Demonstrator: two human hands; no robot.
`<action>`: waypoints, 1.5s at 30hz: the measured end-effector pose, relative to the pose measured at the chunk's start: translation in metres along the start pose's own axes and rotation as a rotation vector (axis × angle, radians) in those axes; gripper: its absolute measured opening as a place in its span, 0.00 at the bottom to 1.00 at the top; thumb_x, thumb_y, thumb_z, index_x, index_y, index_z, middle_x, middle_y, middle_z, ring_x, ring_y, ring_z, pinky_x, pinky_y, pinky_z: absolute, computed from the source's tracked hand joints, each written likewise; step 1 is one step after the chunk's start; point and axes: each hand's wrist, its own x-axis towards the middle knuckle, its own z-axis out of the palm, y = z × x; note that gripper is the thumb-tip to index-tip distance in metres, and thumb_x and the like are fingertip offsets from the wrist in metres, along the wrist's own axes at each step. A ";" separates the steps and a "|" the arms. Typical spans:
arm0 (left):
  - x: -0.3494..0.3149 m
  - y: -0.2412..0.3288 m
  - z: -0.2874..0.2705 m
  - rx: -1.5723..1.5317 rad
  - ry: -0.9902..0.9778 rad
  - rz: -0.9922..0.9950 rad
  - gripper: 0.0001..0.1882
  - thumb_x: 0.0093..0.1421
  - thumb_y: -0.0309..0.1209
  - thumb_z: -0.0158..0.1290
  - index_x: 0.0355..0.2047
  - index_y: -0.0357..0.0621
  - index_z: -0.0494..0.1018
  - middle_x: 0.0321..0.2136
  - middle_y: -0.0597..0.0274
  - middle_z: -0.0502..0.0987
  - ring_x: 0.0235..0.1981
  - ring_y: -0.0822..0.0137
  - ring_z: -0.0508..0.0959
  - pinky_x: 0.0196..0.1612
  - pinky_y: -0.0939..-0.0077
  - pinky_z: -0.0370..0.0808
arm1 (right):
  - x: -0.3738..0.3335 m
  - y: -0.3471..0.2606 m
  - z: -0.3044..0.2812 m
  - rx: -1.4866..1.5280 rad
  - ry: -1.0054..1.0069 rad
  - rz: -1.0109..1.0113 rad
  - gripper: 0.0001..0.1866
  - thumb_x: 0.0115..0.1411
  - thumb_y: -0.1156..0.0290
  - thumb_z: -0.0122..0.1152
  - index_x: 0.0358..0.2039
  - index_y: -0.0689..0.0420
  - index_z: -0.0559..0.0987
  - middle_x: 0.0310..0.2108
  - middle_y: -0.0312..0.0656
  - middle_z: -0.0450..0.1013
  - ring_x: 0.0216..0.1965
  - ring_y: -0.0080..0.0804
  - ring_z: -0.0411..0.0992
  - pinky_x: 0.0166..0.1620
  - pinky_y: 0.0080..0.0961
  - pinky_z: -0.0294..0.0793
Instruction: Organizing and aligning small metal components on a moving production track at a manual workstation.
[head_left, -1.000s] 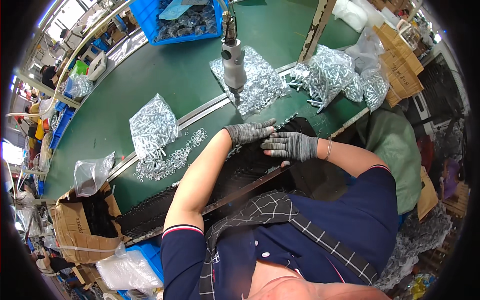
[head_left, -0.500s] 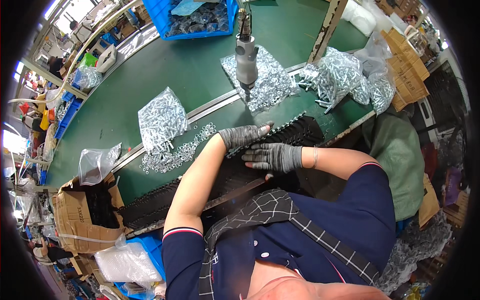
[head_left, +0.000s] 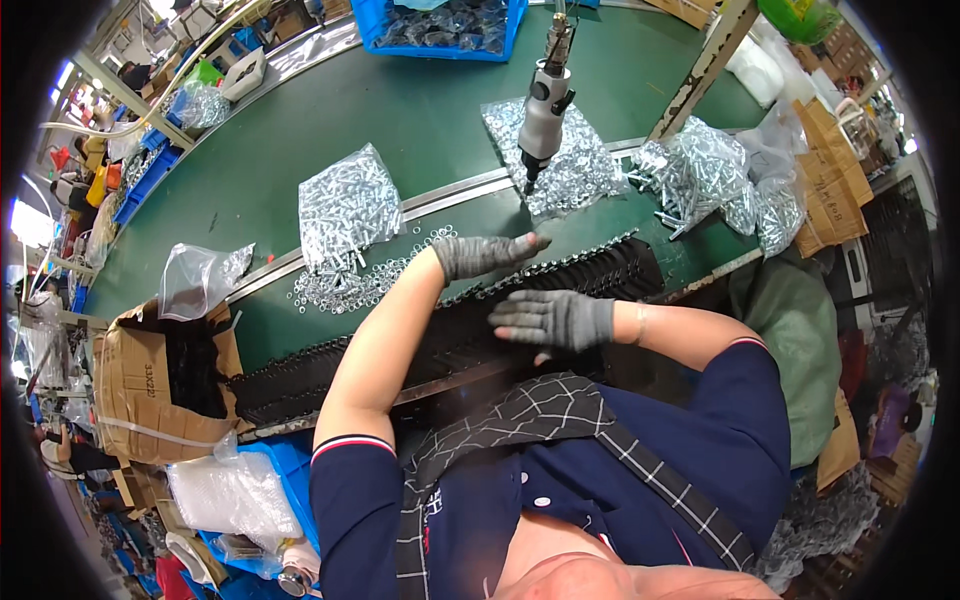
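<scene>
A long row of black parts [head_left: 440,335] lies along the near side of the green bench, with shiny screws [head_left: 590,250] standing along its far edge. My left hand [head_left: 485,257], in a grey glove with bare fingertips, hovers over the far edge of the row. Its fingers are stretched out to the right and hold nothing. Over the near side of the row my right hand [head_left: 558,320], gloved alike, is flat with fingers apart, pointing left. Whether it touches the parts I cannot tell. Loose nuts [head_left: 350,285] are scattered left of my left hand.
A power screwdriver [head_left: 545,115] hangs beyond my hands, over a bag of nuts [head_left: 580,165]. Bags of screws lie left [head_left: 350,205] and right [head_left: 705,165]. A blue bin [head_left: 440,48] stands at the back, a cardboard box [head_left: 135,385] at the left and a metal post [head_left: 700,75] at the right.
My left hand has come up off the screw row, its fingers still stretched out. My right hand has drawn slightly back toward me, opening the gap between the hands. The whole view has shifted a little.
</scene>
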 end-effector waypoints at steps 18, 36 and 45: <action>-0.059 -0.009 0.012 0.088 0.070 -0.121 0.42 0.66 0.63 0.36 0.67 0.40 0.55 0.65 0.54 0.61 0.65 0.65 0.59 0.67 0.71 0.53 | 0.043 0.001 0.024 0.113 0.016 -0.025 0.47 0.56 0.44 0.56 0.66 0.64 0.56 0.68 0.56 0.53 0.68 0.52 0.54 0.69 0.46 0.53; -0.068 0.004 0.013 0.160 0.188 -0.141 0.40 0.65 0.61 0.44 0.63 0.38 0.64 0.59 0.53 0.70 0.59 0.66 0.68 0.63 0.73 0.61 | 0.030 0.004 0.021 0.102 -0.040 0.058 0.48 0.53 0.48 0.60 0.66 0.63 0.57 0.68 0.55 0.53 0.69 0.51 0.53 0.70 0.43 0.51; -0.055 -0.003 0.013 0.113 0.253 -0.091 0.42 0.61 0.63 0.49 0.59 0.35 0.68 0.55 0.50 0.74 0.55 0.64 0.71 0.60 0.73 0.65 | 0.022 0.005 0.011 0.111 -0.065 0.057 0.44 0.55 0.51 0.60 0.65 0.63 0.59 0.68 0.55 0.54 0.69 0.51 0.54 0.69 0.43 0.52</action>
